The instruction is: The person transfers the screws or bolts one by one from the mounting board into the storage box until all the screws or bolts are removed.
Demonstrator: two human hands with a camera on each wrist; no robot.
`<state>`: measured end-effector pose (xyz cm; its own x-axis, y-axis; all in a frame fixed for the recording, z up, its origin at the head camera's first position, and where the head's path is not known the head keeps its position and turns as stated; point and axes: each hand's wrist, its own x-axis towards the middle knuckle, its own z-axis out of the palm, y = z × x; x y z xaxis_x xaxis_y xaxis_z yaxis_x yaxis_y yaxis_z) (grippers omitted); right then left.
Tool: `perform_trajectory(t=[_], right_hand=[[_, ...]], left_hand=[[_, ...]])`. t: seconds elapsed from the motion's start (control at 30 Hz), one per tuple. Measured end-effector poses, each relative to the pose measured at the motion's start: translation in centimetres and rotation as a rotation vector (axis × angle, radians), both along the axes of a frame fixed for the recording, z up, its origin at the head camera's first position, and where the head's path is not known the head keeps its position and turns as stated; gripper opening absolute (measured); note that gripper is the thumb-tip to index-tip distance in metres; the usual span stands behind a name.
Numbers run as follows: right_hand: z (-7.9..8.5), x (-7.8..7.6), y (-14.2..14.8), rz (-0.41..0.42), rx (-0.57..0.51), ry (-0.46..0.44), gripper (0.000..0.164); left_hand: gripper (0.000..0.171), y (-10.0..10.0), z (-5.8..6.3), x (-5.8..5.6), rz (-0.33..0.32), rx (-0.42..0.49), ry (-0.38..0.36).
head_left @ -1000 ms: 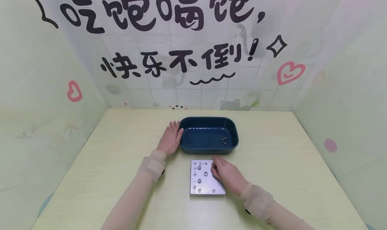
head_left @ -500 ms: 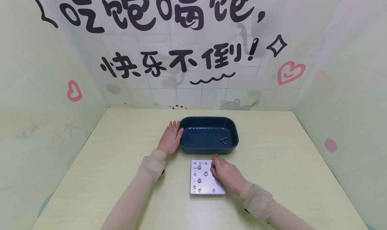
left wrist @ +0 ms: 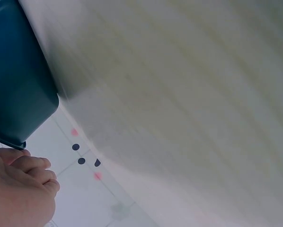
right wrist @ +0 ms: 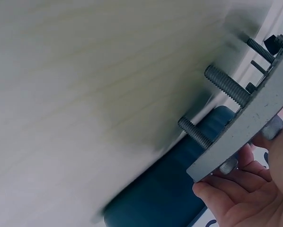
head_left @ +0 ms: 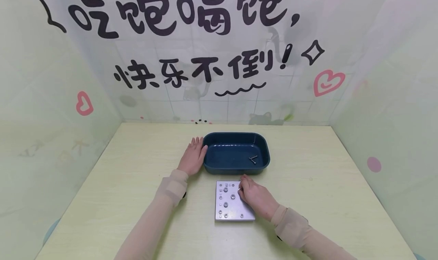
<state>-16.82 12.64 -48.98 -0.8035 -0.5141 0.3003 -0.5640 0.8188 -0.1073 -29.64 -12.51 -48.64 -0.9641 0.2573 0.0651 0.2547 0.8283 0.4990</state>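
A square silver metal plate [head_left: 236, 208] with several socket-head screws lies in front of the blue tray. My right hand [head_left: 258, 197] is at its far right corner, thumb and fingers pinching a screw there; the fingers hide most of that screw in the head view. In the right wrist view, threaded shanks [right wrist: 226, 85] stick out of the plate's underside, and a screw head [right wrist: 228, 165] shows beside my fingers. My left hand [head_left: 193, 157] rests against the left end of the blue tray [head_left: 236, 171], fingers extended along its rim.
Loose screws [head_left: 253, 159] lie inside the tray at its right. The pale wooden table [head_left: 308, 168] is bounded by printed cloth walls [head_left: 226, 104] at the back and both sides.
My right fingers shift slightly at the same screw on the plate's far right corner. The left hand, tray and plate stay where they were.
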Motion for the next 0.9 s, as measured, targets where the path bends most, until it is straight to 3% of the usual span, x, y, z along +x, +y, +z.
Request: perform_trajectory(t=[0.6,0.9], right_hand=[[1.8,0.7,0.4,-0.021,-0.061,-0.09,0.013],[2.5,0.3,0.9,0.043,-0.115,0.073,0.022]], left_hand=[[0.064,0.0,-0.3,-0.1,0.004,0.02,0.015],[0.064,0.0,-0.3,-0.1,0.003,0.023,0.014]])
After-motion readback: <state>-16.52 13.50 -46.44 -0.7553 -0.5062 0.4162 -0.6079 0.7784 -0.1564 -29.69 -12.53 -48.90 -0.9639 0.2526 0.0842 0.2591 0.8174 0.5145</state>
